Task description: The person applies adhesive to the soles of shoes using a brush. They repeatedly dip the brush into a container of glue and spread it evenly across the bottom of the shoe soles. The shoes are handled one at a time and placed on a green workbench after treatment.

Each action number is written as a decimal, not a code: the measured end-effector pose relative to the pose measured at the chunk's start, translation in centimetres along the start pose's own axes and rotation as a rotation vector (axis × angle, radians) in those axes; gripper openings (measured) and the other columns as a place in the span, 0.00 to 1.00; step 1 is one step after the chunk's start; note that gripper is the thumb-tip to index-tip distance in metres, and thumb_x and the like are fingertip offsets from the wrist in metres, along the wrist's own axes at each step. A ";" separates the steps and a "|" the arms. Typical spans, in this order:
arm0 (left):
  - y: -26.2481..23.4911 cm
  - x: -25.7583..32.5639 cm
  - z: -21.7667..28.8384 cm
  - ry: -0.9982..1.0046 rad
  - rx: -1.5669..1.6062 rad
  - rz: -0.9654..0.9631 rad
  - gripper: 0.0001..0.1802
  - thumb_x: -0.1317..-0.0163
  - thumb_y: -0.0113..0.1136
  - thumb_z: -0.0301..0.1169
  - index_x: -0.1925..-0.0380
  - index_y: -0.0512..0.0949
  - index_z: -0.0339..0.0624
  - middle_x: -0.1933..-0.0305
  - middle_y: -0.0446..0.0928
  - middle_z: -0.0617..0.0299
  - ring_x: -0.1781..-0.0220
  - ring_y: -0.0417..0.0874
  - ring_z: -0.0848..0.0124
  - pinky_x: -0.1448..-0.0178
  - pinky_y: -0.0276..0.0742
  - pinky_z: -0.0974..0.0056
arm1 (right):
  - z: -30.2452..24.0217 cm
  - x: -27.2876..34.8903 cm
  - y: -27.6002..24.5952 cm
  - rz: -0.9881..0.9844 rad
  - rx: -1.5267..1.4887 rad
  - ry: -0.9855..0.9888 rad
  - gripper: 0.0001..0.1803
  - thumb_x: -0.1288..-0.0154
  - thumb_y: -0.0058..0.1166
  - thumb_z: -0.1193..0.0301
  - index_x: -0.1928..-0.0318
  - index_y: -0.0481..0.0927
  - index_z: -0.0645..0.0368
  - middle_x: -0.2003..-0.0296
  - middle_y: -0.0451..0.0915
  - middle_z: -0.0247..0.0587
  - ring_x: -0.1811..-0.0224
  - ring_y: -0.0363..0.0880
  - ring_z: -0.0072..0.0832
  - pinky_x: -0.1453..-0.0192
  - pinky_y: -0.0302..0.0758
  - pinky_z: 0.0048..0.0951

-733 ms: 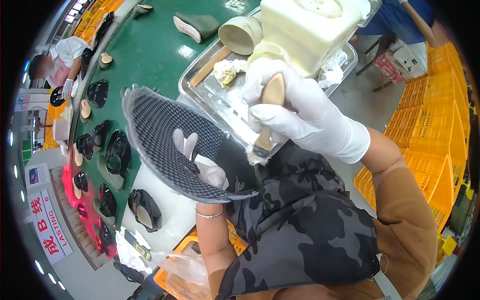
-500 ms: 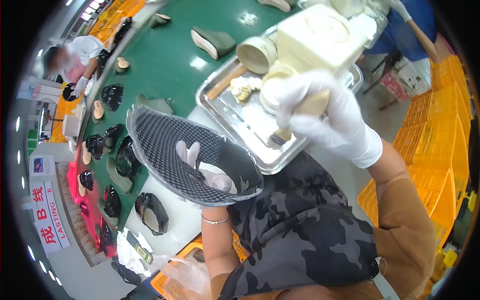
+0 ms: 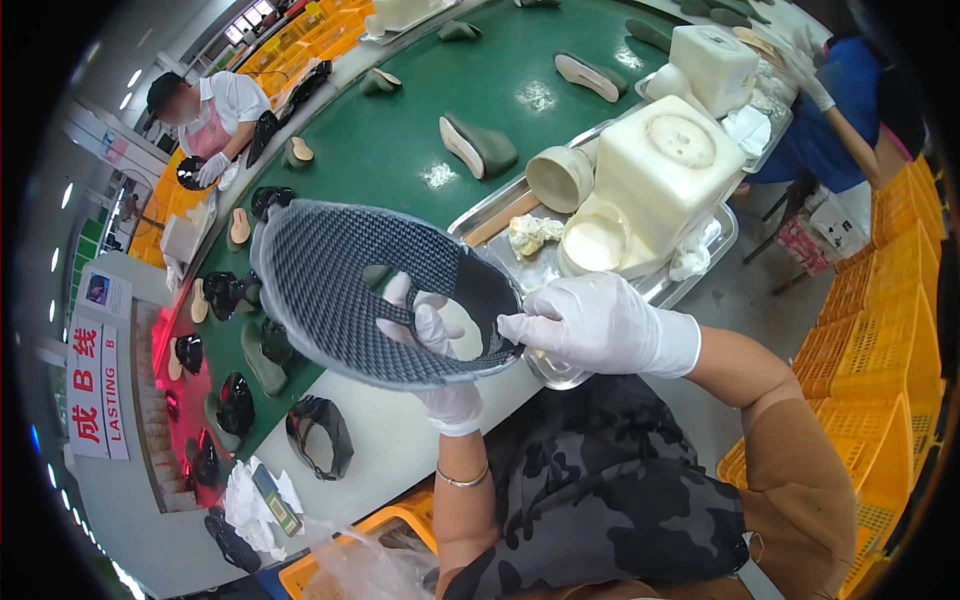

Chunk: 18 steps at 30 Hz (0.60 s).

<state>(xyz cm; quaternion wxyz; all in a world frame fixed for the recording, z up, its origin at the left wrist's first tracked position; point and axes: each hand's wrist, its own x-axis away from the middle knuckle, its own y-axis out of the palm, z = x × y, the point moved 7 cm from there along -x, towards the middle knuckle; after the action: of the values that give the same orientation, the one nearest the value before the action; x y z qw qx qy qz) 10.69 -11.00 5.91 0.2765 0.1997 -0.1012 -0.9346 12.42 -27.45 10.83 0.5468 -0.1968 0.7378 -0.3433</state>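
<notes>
A large shoe upper (image 3: 345,265) with a black-and-grey woven lining is held aloft, its inside facing me. My left hand (image 3: 440,325), in a white glove, supports it from below. The fingers show through and around the upper's opening, gripping its edge. My gloved right hand (image 3: 615,325) is closed at the upper's right end, fingertips touching the edge. The brush that it held a moment earlier is hidden beneath the hand. Just beyond stands a round pot (image 3: 592,242) with pale contents, on a metal tray (image 3: 490,203).
The tray also carries a big cream plastic container (image 3: 655,165), an empty cup (image 3: 558,180) and a crumpled lump (image 3: 533,235). Shoe lasts (image 3: 480,150) lie across the green table (image 3: 350,140). A black upper (image 3: 320,435) lies nearer me. Yellow crates (image 3: 855,360) are stacked right; co-workers sit left and right.
My right hand has come down and left from above the tray to the upper's right end, and the brush has gone out of sight. The left hand still holds the upper. My view has shifted.
</notes>
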 end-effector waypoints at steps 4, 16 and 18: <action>0.7 1.1 -0.5 0.116 0.246 -0.109 0.24 0.31 0.40 0.41 0.39 0.59 0.41 0.39 0.61 0.53 0.42 0.69 0.64 0.48 0.78 0.59 | -0.3 0.1 0.8 -0.090 -0.033 -0.013 0.16 0.54 0.57 0.72 0.60 0.75 0.51 0.77 0.72 0.32 0.78 0.75 0.27 0.80 0.71 0.27; -3.7 1.2 -3.9 0.092 0.848 -0.397 0.36 0.35 0.43 0.49 0.36 0.49 0.37 0.43 0.63 0.52 0.54 0.66 0.60 0.48 0.59 0.51 | 1.7 -1.8 -4.2 0.394 -0.761 0.072 0.10 0.38 0.45 0.80 0.55 0.65 0.62 0.67 0.77 0.44 0.67 0.78 0.28 0.63 0.76 0.28; -3.7 1.7 -4.1 0.074 0.820 -0.384 0.36 0.35 0.42 0.50 0.36 0.50 0.38 0.43 0.63 0.52 0.53 0.66 0.60 0.48 0.59 0.50 | 1.1 -1.4 -3.9 0.282 -0.505 0.085 0.10 0.37 0.45 0.79 0.56 0.65 0.61 0.69 0.77 0.41 0.68 0.78 0.30 0.65 0.75 0.29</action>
<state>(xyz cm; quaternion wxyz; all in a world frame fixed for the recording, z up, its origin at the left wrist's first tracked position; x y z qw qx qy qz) 9.38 -9.21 0.53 -0.0004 0.3409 -0.4143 -0.8439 13.58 -29.53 14.37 0.4915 -0.2079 0.8422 -0.0772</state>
